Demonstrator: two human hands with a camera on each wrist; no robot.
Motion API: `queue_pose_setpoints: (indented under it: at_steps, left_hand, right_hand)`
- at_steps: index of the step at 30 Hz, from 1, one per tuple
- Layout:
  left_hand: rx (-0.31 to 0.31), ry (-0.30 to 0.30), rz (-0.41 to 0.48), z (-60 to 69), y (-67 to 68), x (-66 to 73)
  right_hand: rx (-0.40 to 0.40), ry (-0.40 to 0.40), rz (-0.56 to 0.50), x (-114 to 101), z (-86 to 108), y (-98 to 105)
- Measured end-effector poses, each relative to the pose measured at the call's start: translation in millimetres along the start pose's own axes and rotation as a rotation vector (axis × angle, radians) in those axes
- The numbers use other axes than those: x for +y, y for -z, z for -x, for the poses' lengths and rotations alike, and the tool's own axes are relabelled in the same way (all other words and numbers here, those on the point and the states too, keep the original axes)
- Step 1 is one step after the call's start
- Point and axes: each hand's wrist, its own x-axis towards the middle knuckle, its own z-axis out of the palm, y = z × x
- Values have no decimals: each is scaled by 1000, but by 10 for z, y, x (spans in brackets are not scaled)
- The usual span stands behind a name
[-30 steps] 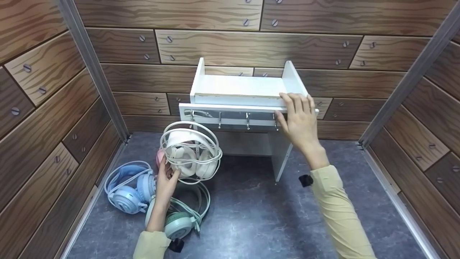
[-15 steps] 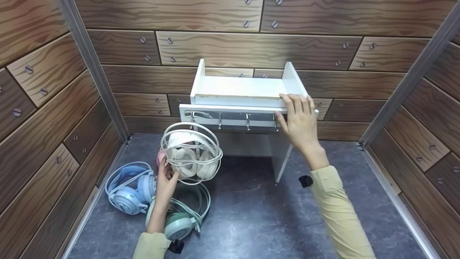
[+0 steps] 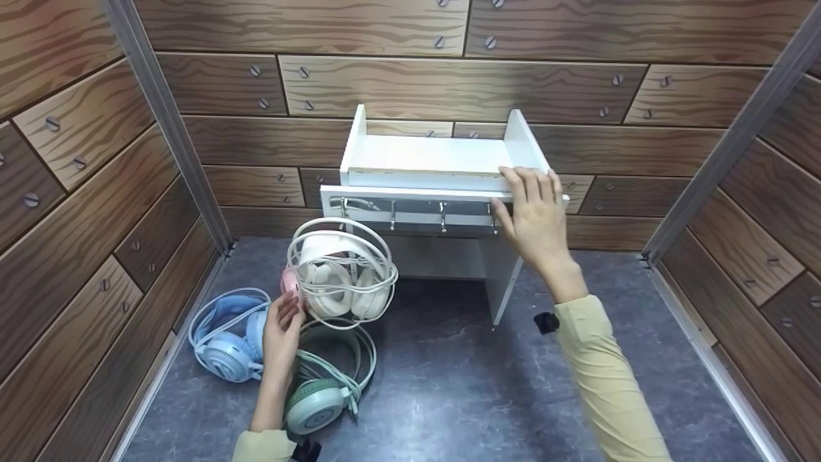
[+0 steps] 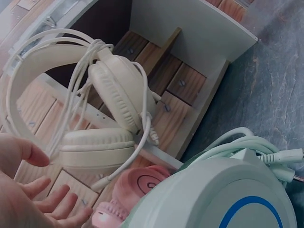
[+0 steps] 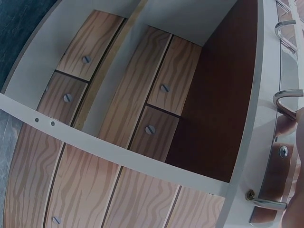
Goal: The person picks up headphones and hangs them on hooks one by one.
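Note:
White headphones (image 3: 337, 282) with a bundled cable hang below the leftmost hook of a white shelf unit (image 3: 436, 154); the left wrist view shows their ear cups (image 4: 118, 95). Just below and left of them is my left hand (image 3: 280, 330), its fingers loosely bent and holding nothing. In the left wrist view that hand (image 4: 33, 194) is apart from the white cups. Pink headphones (image 3: 291, 282) show behind its fingertips; whether they touch cannot be told. My right hand (image 3: 539, 224) grips the right end of the hook board (image 3: 417, 192), thumb in front, fingers over the top.
Blue headphones (image 3: 228, 350) and green headphones (image 3: 317, 404) lie on the dark floor (image 3: 449, 398) at left. Several metal hooks (image 3: 442, 217) line the board. Wood-patterned walls (image 3: 462, 83) enclose the back and sides. The unit's lower part (image 5: 114, 147) has an open frame.
My left hand has let go of the white headphones and drawn back left and down. The headphones stay hanging in the same place. My right hand has not moved.

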Motion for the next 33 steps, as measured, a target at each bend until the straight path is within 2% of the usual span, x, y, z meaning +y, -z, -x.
queue_pose_setpoints:
  at_steps: [5, 9, 13, 22, 28, 33]
  left_hand:
    - [70, -61, -41, 65, 86, 19]
    - [65, -83, -54, 118, 151, 23]
    - [50, -72, -76, 169, 218, 26]
    - [80, -72, -126, 262, 416, -55]
    - [78, -66, -221, 325, 543, -143]
    - [58, -7, -328, 358, 618, -197]
  right_hand:
    - [-2, 0, 2, 6, 9, -5]
    - [-9, 0, 2, 6, 4, -12]
    - [-11, -2, 2, 2, 0, -17]
    - [-16, -7, 4, 2, 6, -18]
    - [-2, 1, 5, 5, 1, -17]
    - [-1, 1, 4, 1, -8, -7]
